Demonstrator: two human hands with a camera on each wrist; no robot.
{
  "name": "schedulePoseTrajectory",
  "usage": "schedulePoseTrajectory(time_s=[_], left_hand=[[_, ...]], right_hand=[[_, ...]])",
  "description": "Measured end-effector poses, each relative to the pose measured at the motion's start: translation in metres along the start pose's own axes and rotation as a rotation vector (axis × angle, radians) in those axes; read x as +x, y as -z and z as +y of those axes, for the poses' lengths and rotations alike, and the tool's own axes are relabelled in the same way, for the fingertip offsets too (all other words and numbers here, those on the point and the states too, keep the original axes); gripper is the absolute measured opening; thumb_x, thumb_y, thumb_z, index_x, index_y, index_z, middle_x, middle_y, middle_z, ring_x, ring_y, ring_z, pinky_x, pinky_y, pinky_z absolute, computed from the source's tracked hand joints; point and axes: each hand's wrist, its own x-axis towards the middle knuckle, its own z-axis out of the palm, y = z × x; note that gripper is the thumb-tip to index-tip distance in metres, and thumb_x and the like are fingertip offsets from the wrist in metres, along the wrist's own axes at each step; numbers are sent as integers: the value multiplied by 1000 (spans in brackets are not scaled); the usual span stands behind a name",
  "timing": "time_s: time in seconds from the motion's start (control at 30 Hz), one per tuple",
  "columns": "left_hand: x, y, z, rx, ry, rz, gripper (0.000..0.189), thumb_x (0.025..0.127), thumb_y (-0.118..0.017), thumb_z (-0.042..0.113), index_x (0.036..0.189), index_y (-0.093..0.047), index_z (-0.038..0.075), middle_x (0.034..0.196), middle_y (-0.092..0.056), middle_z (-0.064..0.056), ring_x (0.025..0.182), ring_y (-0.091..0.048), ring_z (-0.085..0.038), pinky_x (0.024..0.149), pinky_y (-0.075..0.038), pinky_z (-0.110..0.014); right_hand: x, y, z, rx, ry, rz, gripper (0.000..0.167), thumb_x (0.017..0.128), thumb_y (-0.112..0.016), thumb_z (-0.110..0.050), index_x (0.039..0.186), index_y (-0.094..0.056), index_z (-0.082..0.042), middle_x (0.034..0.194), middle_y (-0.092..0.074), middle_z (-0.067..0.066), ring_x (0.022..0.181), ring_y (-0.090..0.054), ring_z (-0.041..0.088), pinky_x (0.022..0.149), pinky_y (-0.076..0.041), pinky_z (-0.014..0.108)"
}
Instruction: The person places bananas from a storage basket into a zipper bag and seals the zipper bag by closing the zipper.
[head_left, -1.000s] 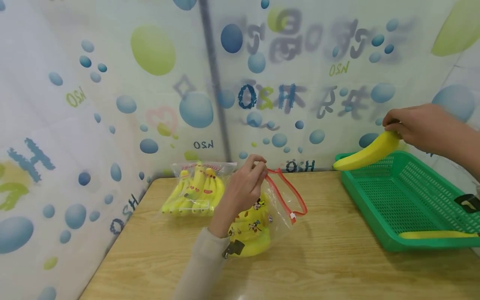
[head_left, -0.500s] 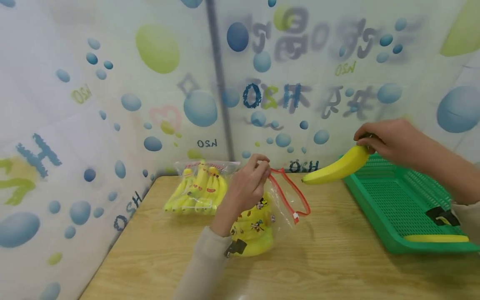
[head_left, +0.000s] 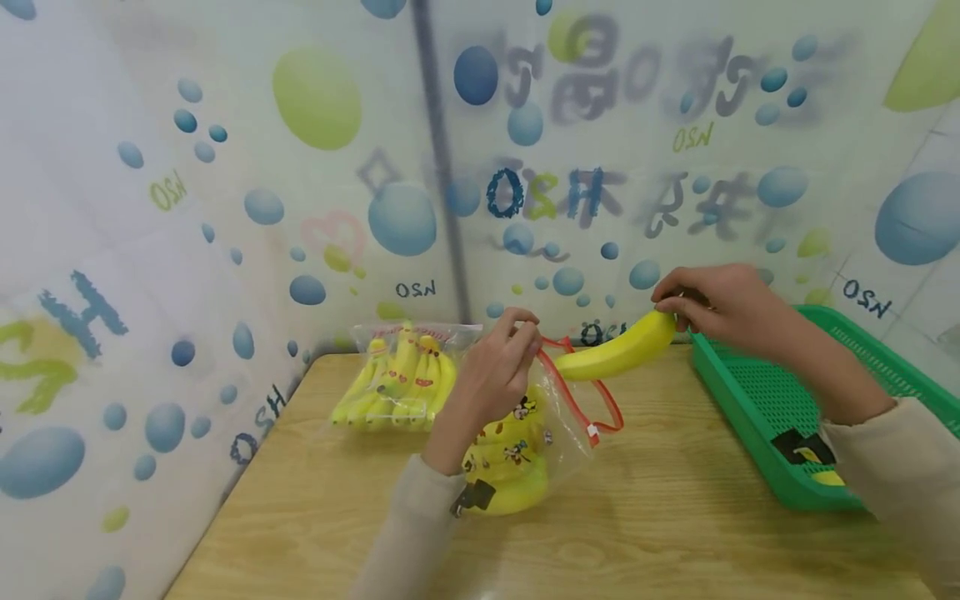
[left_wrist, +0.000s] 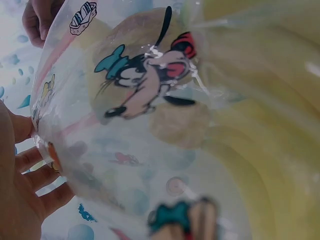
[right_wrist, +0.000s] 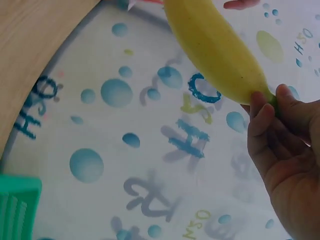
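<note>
My left hand point(head_left: 487, 375) pinches the upper edge of a clear zip bag point(head_left: 573, 450) with a red zip strip and cartoon prints. Several yellow bananas point(head_left: 517, 493) lie inside it. The left wrist view looks closely at the printed plastic point(left_wrist: 145, 90), the banana shapes blurred behind it. By its stem end, my right hand point(head_left: 720, 304) pinches another banana point(head_left: 622, 350), which slants down to the left. The tip of that banana is at the bag's red-edged mouth; whether it is inside I cannot tell. The right wrist view shows the thumb and fingers on the stem point(right_wrist: 272, 100).
Behind and left of my left hand stands a second clear bag point(head_left: 405, 379) filled with bananas. A green plastic basket point(head_left: 738, 442) is at the right, with a banana point(head_left: 827, 478) partly hidden by my right sleeve. A patterned curtain point(head_left: 360, 250) closes off the wooden table's back and left.
My right hand has carried the banana leftward and down from over the green basket to the bag's mouth. My left hand has kept its hold on the bag.
</note>
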Motion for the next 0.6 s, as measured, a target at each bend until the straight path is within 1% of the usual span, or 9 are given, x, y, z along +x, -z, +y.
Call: schedulePoseTrajectory(time_s=[0.1, 0.13, 0.27, 0.37, 0.5, 0.6], left_hand=[[1, -1, 1, -9, -4, 3, 25, 111, -40, 20, 108, -63, 10, 130, -58, -7, 80, -61, -14, 63, -47, -22], [1, -1, 1, -8, -4, 3, 24, 111, -40, 20, 108, -63, 11, 131, -58, -7, 79, -61, -14, 63, -47, -22], [2, 0, 1, -1, -5, -1, 25, 111, -40, 20, 108, -64, 10, 131, -58, -7, 77, -60, -13, 62, -46, -21], [2, 0, 1, 3, -5, 1, 26, 111, -40, 19, 107, -64, 9, 131, -58, -7, 76, -59, -13, 62, -46, -21], [1, 1, 0, 9, -8, 7, 25, 111, -41, 19, 107, -64, 9, 130, -58, -8, 76, -59, -14, 62, -46, -21], [1, 1, 0, 12, -6, 9, 25, 111, -40, 19, 107, -63, 10, 129, -58, -8, 76, -60, -14, 62, -46, -21]], right_hand=[[-2, -13, -2, 73, -15, 18, 13, 92, -72, 3, 100, -71, -8, 77, -70, -3, 60, -58, -2, 54, -51, 20], [-3, -18, -3, 100, -33, 22, 13, 92, -71, 3, 100, -71, -7, 77, -70, -2, 61, -58, -2, 55, -52, 20], [-8, -36, -10, 214, -137, 22, 9, 98, -67, -1, 103, -71, -8, 79, -70, -2, 64, -60, 1, 57, -53, 22], [-11, -48, -14, 274, -212, 27, 8, 100, -65, -5, 104, -72, -8, 78, -70, -1, 64, -60, 3, 58, -54, 25], [-13, -63, -17, 351, -249, 40, 8, 100, -64, -4, 104, -72, -5, 77, -70, 2, 62, -61, 6, 57, -55, 25], [-14, -74, -20, 422, -251, 37, 9, 100, -63, -3, 105, -71, -3, 78, -70, 4, 62, -61, 8, 57, -55, 25]])
